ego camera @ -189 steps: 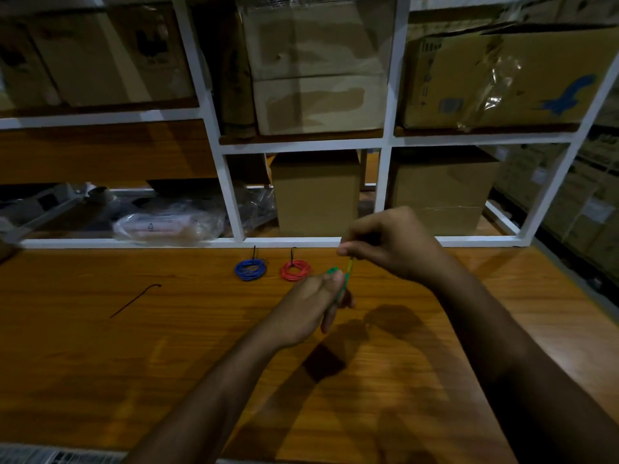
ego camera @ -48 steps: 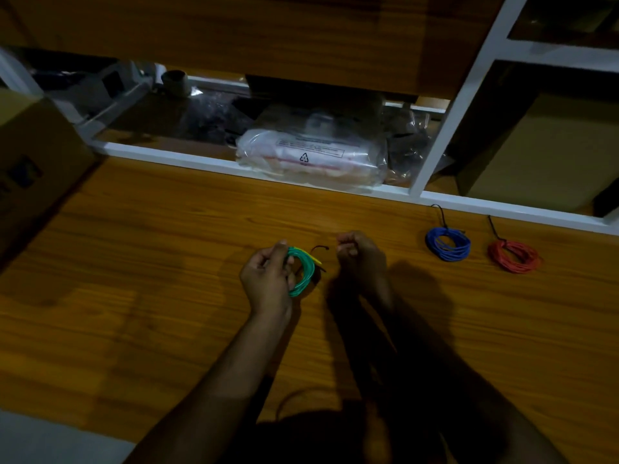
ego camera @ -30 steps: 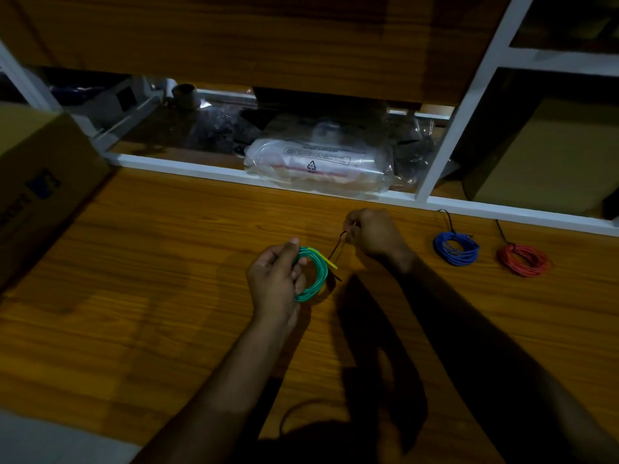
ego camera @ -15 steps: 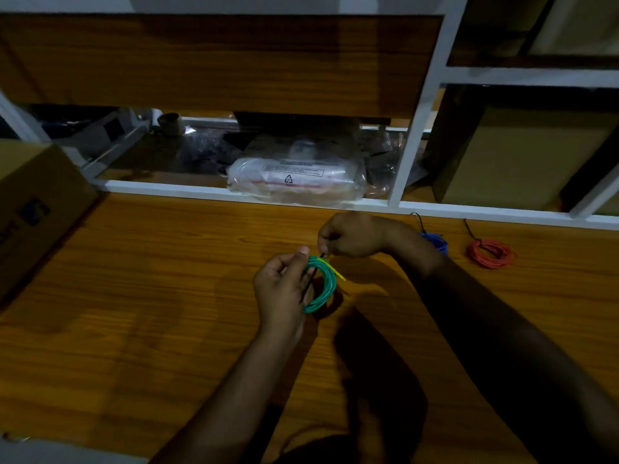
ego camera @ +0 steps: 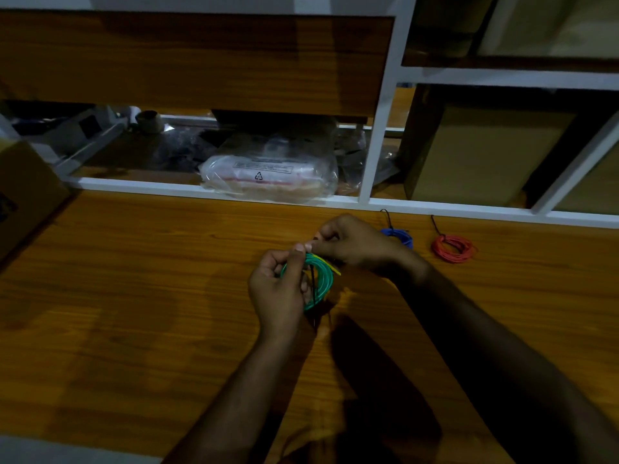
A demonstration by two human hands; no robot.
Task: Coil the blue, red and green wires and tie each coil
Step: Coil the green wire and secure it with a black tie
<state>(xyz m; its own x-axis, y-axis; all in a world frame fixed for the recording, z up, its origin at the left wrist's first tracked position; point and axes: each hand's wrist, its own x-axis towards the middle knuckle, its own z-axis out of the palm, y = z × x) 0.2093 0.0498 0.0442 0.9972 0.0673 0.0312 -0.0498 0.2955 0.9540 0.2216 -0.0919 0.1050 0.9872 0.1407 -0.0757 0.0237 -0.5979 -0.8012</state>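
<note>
Green wire coil (ego camera: 322, 279), round with a yellow end, is gripped by the left hand (ego camera: 279, 293); the right hand (ego camera: 351, 244) pinches a thin black tie (ego camera: 313, 283) at its top.

hands (ego camera: 313, 262) pinching green coil (ego camera: 323, 279), wooden table (ego camera: 134, 296)

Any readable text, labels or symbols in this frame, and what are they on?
Recycling triangle symbol: on the clear plastic bag on the shelf, readable as a sign only.
Printed lines boxed above that symbol: too small and blurred to read.
Dark print on the cardboard box at left: cut off, unreadable.
</note>
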